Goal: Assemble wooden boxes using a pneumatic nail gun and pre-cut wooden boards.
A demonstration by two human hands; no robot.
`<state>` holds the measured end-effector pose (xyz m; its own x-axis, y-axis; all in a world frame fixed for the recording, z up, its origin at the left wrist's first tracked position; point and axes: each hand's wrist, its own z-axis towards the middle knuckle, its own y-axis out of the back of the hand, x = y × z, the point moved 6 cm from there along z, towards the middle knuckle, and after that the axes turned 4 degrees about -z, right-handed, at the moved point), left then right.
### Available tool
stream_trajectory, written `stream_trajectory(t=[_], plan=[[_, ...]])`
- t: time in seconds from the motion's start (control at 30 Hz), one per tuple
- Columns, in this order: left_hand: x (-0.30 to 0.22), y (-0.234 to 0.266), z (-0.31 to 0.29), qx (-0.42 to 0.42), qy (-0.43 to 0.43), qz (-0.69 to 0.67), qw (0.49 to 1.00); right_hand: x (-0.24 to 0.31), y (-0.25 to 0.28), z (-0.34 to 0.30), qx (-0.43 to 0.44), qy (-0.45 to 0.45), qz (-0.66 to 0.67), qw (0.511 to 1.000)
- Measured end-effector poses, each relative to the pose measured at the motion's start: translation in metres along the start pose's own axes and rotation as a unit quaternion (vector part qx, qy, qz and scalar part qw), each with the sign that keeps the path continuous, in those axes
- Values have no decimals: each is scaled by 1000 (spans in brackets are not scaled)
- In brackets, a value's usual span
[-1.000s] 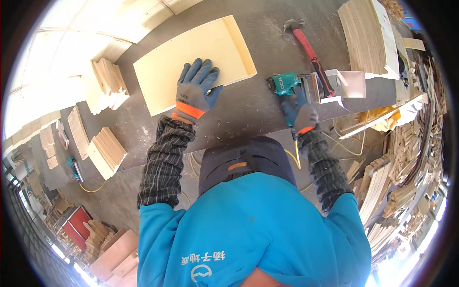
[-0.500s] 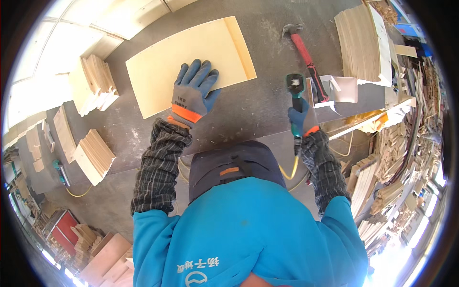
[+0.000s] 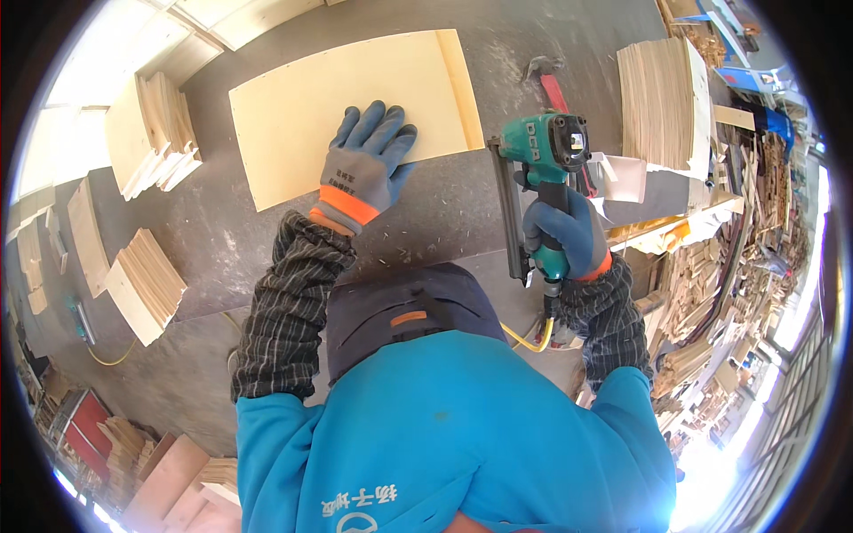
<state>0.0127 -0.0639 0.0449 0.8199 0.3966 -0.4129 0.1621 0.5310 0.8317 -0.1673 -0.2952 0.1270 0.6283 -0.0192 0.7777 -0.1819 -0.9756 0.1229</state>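
A pale, thin wooden panel (image 3: pixel 293 111) lies on the dark worktable, a narrow strip (image 3: pixel 456 84) of darker yellow wood along its right end. My left hand (image 3: pixel 371 160), in a grey and blue glove, rests on the panel's near edge with its fingers stretched out. My right hand (image 3: pixel 573 231), gloved likewise, is wrapped round the handle of a green and black air nail gun (image 3: pixel 538 142). The gun is held up just right of the panel, its long black magazine showing on the left. A yellow air hose (image 3: pixel 536 345) runs from the handle's lower end.
A red-handled hammer (image 3: pixel 551 89) lies behind the nail gun, partly hidden. A stack of thin boards (image 3: pixel 656 107) stands at the right, and more stacks (image 3: pixel 147 282) stand at the left. Scrap wood (image 3: pixel 702 311) is heaped beyond the table's right side.
My right hand has lifted the nail gun and turned it, so that its body and magazine now show side-on. My left hand has stayed flat on the panel.
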Motion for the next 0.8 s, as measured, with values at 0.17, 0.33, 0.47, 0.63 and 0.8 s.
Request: stream_trajectory(t=[0.17,0.33,0.47,0.63,0.8], plan=[[0,2,0,1,6,1,1000,2,-4,3,11,-12,11,1000],[1,1,0,7,10,-1,1000,12,-14,5,2,0,-40,999],[0,2,-2,0,12,-1,1000,14,-16,4,2,-1,-63,998],[0,2,0,-5,11,-1,1000,15,-17,4,4,0,-60,998],[1,3,0,-11,10,5,1000,15,-17,7,18,35,-83,996]])
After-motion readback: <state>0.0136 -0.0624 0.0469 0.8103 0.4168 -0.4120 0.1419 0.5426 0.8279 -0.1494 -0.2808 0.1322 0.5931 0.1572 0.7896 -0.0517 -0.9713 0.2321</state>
